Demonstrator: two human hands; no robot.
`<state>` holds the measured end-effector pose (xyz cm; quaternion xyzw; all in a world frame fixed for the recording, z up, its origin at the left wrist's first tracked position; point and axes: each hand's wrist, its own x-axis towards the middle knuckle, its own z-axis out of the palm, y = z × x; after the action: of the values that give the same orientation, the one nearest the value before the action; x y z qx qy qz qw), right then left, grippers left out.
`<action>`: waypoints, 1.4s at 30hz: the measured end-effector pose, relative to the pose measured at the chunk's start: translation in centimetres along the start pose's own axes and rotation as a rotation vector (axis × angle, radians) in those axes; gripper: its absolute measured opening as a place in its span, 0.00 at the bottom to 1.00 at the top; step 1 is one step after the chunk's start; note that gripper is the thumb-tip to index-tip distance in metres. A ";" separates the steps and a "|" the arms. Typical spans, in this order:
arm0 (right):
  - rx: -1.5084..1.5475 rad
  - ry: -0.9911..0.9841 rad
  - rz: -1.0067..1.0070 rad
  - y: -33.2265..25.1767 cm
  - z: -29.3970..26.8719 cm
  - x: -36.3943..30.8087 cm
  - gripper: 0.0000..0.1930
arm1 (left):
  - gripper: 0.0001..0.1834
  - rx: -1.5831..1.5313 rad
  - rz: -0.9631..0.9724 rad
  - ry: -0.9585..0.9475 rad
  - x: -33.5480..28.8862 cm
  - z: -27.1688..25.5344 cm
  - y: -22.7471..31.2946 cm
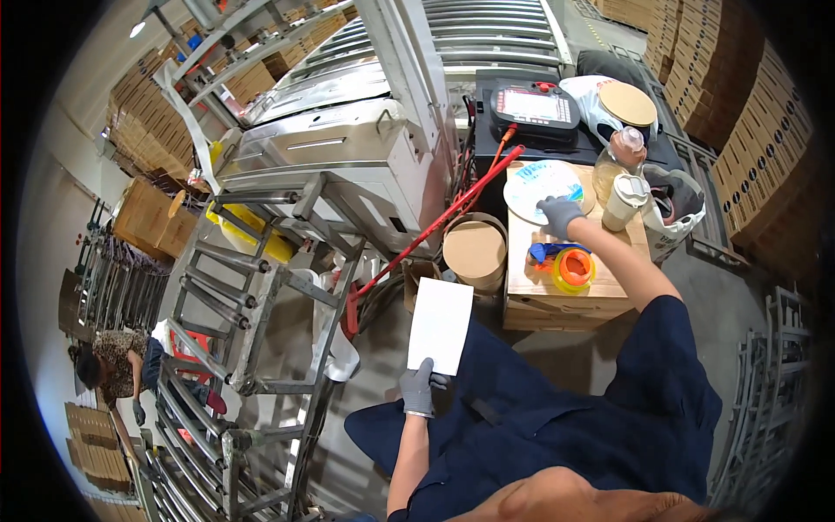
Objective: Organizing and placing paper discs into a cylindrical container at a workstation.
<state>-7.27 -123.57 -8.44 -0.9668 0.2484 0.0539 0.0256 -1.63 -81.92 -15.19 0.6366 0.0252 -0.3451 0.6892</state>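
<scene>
Pinching sheet (441,322) by edge, left hand (420,389)

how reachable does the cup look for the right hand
Probably yes: the right hand is close by at the white disc, and nothing visible blocks the cup from that side.

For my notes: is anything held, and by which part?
Left hand: the white sheet, by its lower edge. Right hand: at the round white item; grip unclear.

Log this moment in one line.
left hand: holds white sheet | right hand: at white disc | cup: on wooden box
</scene>
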 end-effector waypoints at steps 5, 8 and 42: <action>-0.169 -0.055 0.027 4.3 2.8 1.1 0.21 | 0.12 0.089 -0.047 -0.001 1.8 1.4 0.0; -0.181 0.003 -0.045 6.2 4.6 1.7 0.21 | 0.12 0.093 -0.068 -0.010 2.5 2.1 -0.1; -0.363 0.103 -0.208 7.9 6.5 3.8 0.20 | 0.12 0.142 -0.116 -0.406 17.7 15.0 4.7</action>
<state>-8.37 -131.82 -15.50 -0.9775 0.1344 0.0451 -0.1563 8.17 -103.47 -16.72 0.5986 -0.1017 -0.5062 0.6125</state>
